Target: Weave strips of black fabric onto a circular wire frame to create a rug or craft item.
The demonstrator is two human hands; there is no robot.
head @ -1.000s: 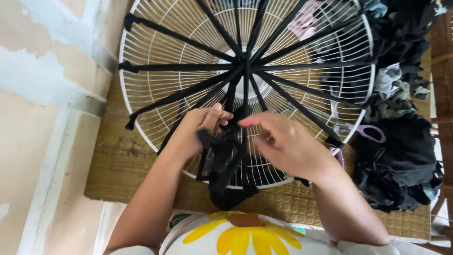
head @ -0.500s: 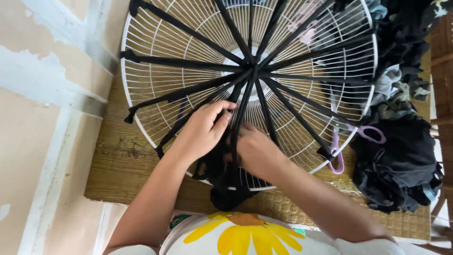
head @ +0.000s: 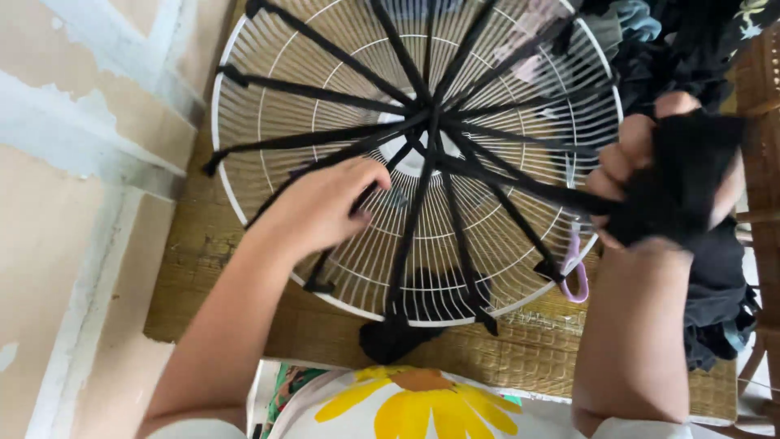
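A round white wire fan grille (head: 268, 106) lies flat on a woven mat, with several black fabric strips (head: 317, 93) stretched like spokes from its hub to its rim. My left hand (head: 321, 203) rests on the grille just left of the hub, fingers pressing on a strip. My right hand (head: 662, 175) is raised at the grille's right edge, fist closed around a bunch of black fabric (head: 682, 183); a taut strip runs from it back toward the hub.
A pile of dark clothes (head: 715, 301) lies at the right. Purple-handled scissors (head: 575, 272) sit by the grille's right rim. The woven mat (head: 520, 354) lies on a patchy beige floor (head: 73, 244). A black fabric clump (head: 390, 337) sits at the near rim.
My right hand has pulled away from the hub to the right edge, drawing the black fabric taut. My left hand stayed on the grille by the hub.
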